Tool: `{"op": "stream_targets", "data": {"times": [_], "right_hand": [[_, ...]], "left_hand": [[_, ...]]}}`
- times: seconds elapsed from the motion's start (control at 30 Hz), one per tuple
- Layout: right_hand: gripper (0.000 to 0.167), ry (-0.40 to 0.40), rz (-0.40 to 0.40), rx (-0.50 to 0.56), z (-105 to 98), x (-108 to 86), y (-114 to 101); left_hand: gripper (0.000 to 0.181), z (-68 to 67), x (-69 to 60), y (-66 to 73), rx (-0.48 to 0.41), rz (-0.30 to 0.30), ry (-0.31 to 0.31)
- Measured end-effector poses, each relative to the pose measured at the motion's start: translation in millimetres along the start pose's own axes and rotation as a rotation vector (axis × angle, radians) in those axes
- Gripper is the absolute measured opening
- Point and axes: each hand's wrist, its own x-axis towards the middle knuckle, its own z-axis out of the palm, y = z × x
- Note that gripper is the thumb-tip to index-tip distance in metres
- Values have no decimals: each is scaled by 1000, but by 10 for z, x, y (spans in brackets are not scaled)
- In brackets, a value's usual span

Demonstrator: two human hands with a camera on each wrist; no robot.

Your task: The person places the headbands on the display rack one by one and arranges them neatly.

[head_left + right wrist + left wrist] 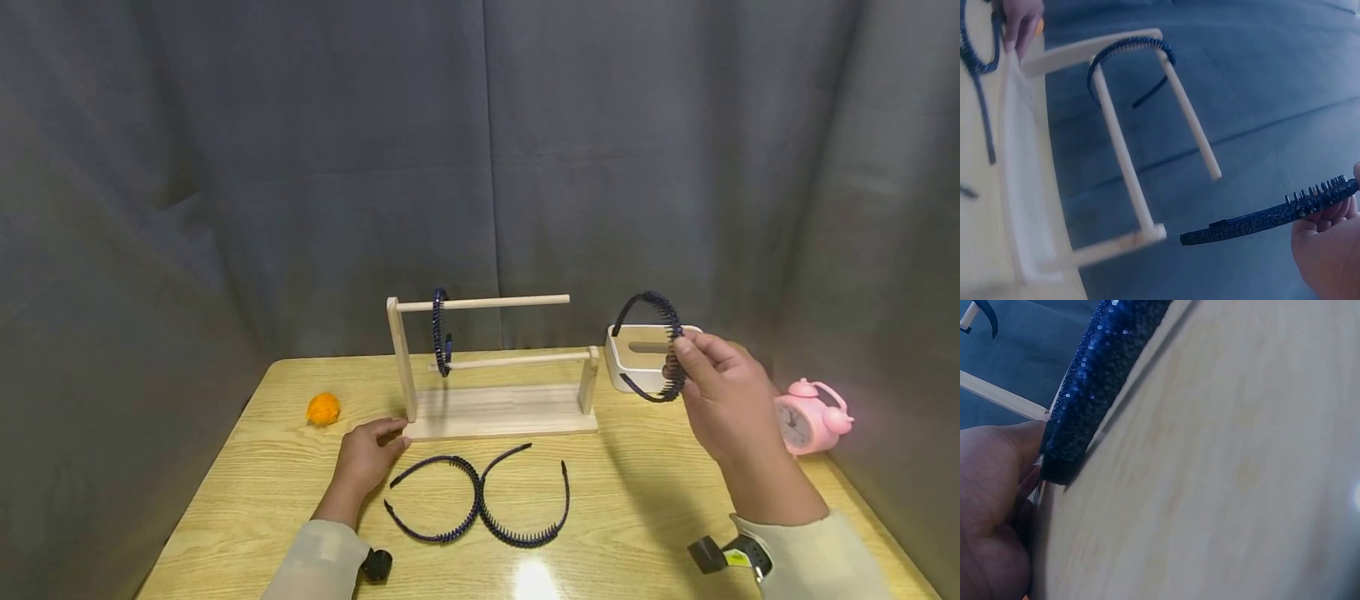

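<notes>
In the head view my right hand point(731, 400) pinches a dark blue toothed hairband point(672, 321) by its curved side, raised to the right of a wooden rack point(495, 412). The right wrist view shows that held hairband point(1254, 222) apart from the rack's rods. My left hand point(365, 458) grips the left front corner of the rack's base between thumb and fingers. Another hairband point(438, 329) hangs on the upper rod point(510, 302), near the left post. Two more hairbands point(474, 500) point(525, 540) lie on the table before the rack, touching each other.
A white box with a wooden slotted lid point(626, 371) stands behind the held hairband. A pink alarm clock point(806, 421) is by the right wrist. An orange fuzzy ball point(323, 409) sits left on the wooden table point(247, 483). Grey curtains point(337, 167) surround the table.
</notes>
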Motion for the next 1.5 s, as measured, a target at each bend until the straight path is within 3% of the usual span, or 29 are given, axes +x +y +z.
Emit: {"op": "stream_targets", "data": {"times": [0.13, 0.2, 0.6, 0.83, 1.2, 1.5], "right_hand": [[15, -26, 21, 108, 220, 103, 6], [14, -10, 47, 113, 311, 156, 39], [10, 29, 184, -2, 503, 457, 311], [29, 21, 234, -102, 566, 582, 408], [37, -3, 263, -243, 902, 610, 592], [31, -11, 229, -237, 1253, 563, 782]], "left_hand": [[37, -11, 13, -12, -2, -2, 8], [36, -7, 14, -12, -9, -5, 6], [36, 43, -15, 47, -24, -6, 7], [36, 66, 9, 61, -15, 1, 5], [35, 83, 18, 50, 5, 21, 16], [35, 98, 12, 61, -4, 3, 10]]}}
